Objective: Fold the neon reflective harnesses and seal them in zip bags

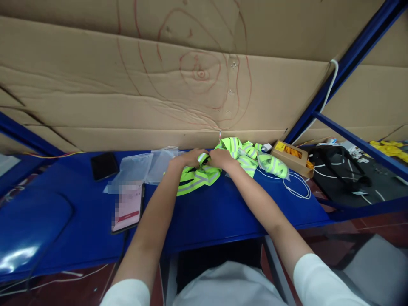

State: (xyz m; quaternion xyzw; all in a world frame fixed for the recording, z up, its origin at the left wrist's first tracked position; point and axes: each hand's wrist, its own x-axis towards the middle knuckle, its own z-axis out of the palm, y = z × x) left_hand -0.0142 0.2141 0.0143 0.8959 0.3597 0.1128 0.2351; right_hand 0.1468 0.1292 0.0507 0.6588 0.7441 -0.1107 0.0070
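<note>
A neon-green reflective strap (199, 180) with a silver stripe lies bunched on the blue table. My left hand (193, 157) is closed on its upper part, fingers curled. Right beside it, my right hand (220, 158) also grips the strap, the two hands almost touching. A small dark piece shows between them, too little visible to name. More neon-green reflective straps (234, 146) are heaped just right of my right hand. Next to that heap lies a rolled strap in a clear plastic bag (273, 165). Empty-looking clear bags (135, 168) lie left of my left hand.
A phone with a lit screen (129, 206) and a black flat device (104, 165) lie on the left. At right are a white cable (298, 191) and a cardboard box (293, 157) with orange items. A cardboard wall (95, 102) rises behind the blue table (216, 216).
</note>
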